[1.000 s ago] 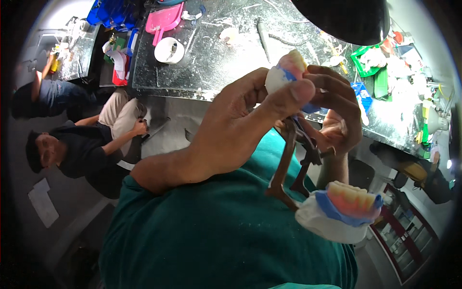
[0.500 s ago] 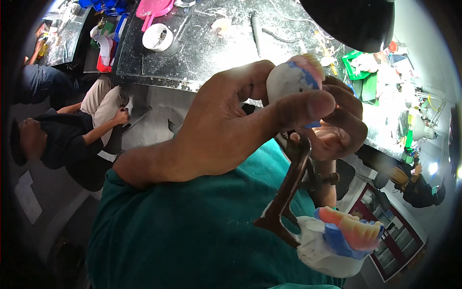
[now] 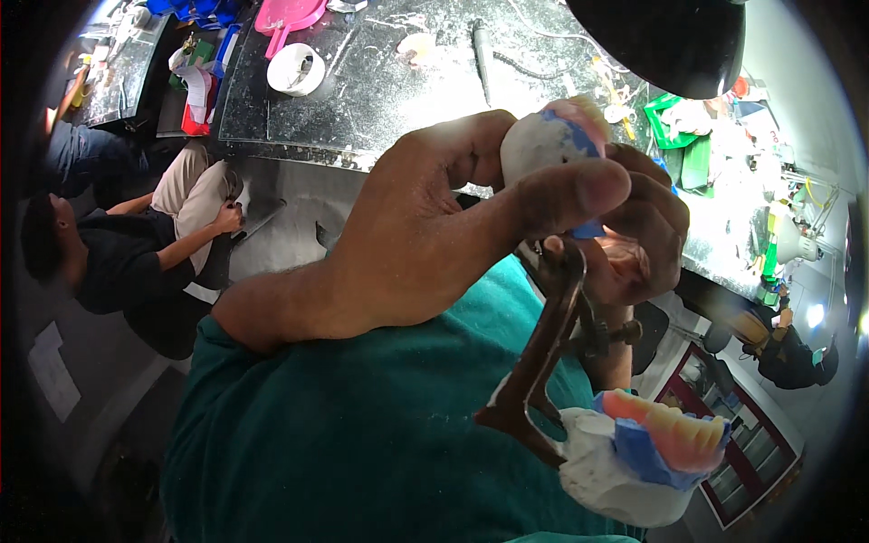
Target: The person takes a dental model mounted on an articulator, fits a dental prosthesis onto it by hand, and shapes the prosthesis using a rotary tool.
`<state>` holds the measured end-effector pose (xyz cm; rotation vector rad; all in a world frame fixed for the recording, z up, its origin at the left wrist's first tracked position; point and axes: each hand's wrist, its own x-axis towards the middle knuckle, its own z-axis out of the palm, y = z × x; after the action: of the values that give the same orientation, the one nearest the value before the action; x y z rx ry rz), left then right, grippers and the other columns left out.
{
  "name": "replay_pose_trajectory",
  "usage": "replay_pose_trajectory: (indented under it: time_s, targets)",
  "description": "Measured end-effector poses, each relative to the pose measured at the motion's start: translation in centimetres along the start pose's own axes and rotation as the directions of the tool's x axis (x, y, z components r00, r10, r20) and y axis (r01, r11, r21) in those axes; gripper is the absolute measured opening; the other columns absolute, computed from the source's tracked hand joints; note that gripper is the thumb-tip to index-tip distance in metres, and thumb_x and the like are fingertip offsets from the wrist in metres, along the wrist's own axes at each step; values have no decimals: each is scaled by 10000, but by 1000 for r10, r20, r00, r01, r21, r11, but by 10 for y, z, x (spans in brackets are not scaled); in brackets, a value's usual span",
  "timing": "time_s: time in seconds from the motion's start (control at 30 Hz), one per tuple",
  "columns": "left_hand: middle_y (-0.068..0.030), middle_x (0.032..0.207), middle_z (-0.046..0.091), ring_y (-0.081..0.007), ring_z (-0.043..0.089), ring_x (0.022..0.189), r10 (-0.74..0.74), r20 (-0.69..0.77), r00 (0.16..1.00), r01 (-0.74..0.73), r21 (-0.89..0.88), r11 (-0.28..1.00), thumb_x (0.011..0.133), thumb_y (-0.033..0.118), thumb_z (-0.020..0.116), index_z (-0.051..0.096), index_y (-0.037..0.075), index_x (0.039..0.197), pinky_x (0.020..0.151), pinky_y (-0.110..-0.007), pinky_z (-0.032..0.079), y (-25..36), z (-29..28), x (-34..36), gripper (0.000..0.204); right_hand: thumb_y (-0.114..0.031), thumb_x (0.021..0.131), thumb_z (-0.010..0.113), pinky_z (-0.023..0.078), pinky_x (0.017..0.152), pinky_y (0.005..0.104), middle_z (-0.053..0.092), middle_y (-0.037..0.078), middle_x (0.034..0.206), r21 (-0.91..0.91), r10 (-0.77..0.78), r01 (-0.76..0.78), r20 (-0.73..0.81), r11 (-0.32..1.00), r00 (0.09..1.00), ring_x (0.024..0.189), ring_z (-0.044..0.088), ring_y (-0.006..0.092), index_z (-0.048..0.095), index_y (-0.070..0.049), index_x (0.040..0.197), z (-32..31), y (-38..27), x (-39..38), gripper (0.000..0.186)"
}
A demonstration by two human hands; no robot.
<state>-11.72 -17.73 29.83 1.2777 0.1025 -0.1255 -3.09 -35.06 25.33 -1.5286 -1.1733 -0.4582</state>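
Note:
A brown metal dental articulator (image 3: 534, 362) hangs opened wide, with a white plaster dental cast on each arm. Around the upper cast (image 3: 539, 149) my left hand (image 3: 425, 217) is closed, its thumb across the front. My right hand (image 3: 647, 226) is behind it, fingers curled against the same cast's right side; part of this hand is hidden. Blue material and a pink denture base with teeth top that cast. The lower cast (image 3: 615, 475) hangs free in front of my green top, bearing blue material and a pink denture (image 3: 674, 430) with yellowish teeth.
A dusty black workbench (image 3: 362, 109) lies ahead with a white round container (image 3: 296, 71), a pink dustpan-like item (image 3: 288, 16) and a dark handpiece (image 3: 482, 63). A black lamp shade (image 3: 670, 41) overhangs the right. A green basket (image 3: 670, 122) stands there. Co-workers sit left and right.
The articulator has tilted slightly, and its lower cast has shifted a little to the right and down. Both hands keep their hold. The co-worker at the left has moved their head.

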Motion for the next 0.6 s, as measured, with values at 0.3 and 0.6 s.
replay_pose_trajectory:
  time_s: [0.3,0.6]
  targets:
    - [-123,1075,626,-143,649,943,-12,26,1000,12,12,1000,918,316,597,427,-50,1302,840,-269,549,-4,-1,5,557,-160,690,829,557,833,431,618,181,1033,57,-40,40,-2,998,999,995,629,336,583,13,1046,7,15,-7,466]
    - [-127,859,615,-180,633,683,-83,-87,993,18,-574,819,946,412,508,517,-25,1125,594,-290,533,-83,-28,36,473,-445,859,600,440,966,481,449,206,1224,691,682,-456,-74,561,727,1144,508,326,347,23,1318,26,0,-57,703]
